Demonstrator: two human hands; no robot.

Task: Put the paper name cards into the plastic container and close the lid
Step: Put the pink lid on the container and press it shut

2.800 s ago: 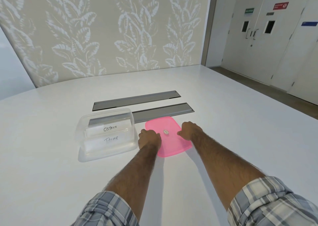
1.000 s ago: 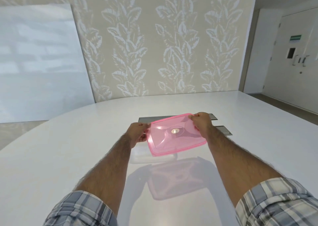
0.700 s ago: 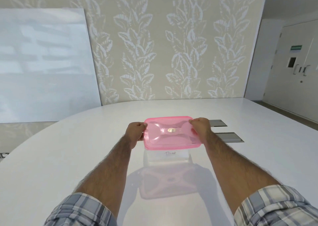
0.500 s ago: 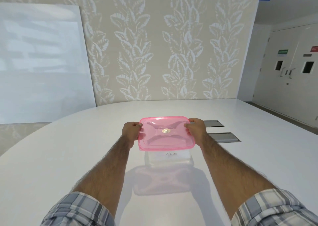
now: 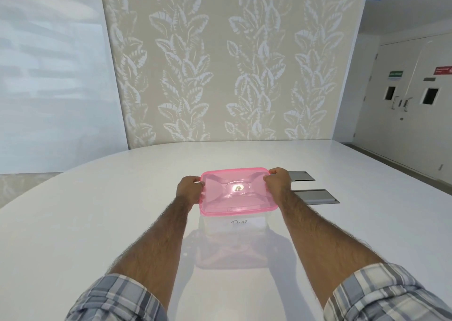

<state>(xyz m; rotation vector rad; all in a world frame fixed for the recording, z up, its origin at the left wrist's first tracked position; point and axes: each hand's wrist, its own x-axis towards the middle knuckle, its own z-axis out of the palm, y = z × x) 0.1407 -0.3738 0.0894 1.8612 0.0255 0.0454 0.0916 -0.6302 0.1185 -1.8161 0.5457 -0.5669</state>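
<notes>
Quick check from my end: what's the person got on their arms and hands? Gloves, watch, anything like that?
Both hands are bare: no gloves, rings or watch show on the left hand or the right hand. The forearms are uncovered and hairy. Each arm wears a plaid sleeve in grey, blue and white, rolled up near the elbow: the left sleeve and the right sleeve.

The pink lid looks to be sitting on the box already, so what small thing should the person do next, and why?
Probably press down along the edges. Both the left hand and right hand grip the pink lid over the clear container, the card inside, but whether it has snapped shut cannot be told.
</notes>
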